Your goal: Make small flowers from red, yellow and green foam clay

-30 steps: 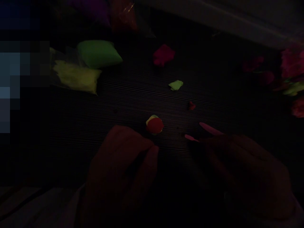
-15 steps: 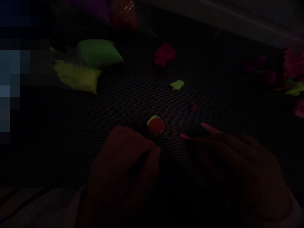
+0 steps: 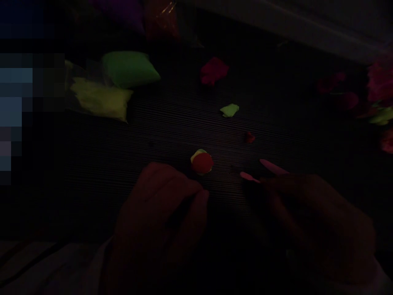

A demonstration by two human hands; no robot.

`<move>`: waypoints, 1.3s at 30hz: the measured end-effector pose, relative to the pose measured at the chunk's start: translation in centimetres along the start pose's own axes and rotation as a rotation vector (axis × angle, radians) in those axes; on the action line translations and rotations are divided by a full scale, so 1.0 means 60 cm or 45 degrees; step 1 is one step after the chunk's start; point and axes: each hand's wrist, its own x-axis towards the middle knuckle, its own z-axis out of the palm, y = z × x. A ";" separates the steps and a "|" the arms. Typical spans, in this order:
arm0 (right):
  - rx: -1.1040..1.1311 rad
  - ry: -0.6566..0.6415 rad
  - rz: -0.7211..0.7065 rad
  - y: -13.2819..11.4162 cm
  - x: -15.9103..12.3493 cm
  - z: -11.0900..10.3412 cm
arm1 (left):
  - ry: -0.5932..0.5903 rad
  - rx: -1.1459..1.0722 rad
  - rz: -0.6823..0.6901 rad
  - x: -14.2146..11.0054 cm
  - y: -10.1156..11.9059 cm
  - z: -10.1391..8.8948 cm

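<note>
In the dim head view my left hand (image 3: 162, 209) rests on the dark table, thumb and forefinger pinched together. Whatever may be between them is hidden. Just beyond those fingertips lies a flat red disc (image 3: 202, 163), with a pale yellow layer showing behind its upper left edge. My right hand (image 3: 322, 221) is closed round a slim pink modelling tool (image 3: 250, 177), whose rounded tip points left toward the disc. A second pink tool (image 3: 273, 166) lies beyond it, its other end concealed by that hand. A small red lump (image 3: 249, 137) sits farther back.
Behind the disc lie a light green piece (image 3: 230, 110) and a crimson lump (image 3: 214, 71). Green (image 3: 130, 69) and yellow (image 3: 102, 100) soft packets are at the left, with purple and orange ones at the back. Pink flower-like pieces (image 3: 380, 82) stand at the right edge.
My right hand has shifted slightly right with the pink tool, drawing its tip away from the disc. My left hand and the disc have hardly moved.
</note>
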 end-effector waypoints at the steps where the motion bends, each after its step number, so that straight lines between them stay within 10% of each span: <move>1: 0.010 0.007 -0.002 0.000 0.001 0.002 | 0.009 0.016 0.013 0.002 0.001 0.001; 13: -0.206 0.204 0.045 0.009 0.007 0.024 | 0.064 0.015 0.109 0.009 0.000 0.004; 39: 0.020 0.037 -0.079 -0.025 0.045 0.017 | 0.100 -0.041 0.056 0.003 0.001 0.003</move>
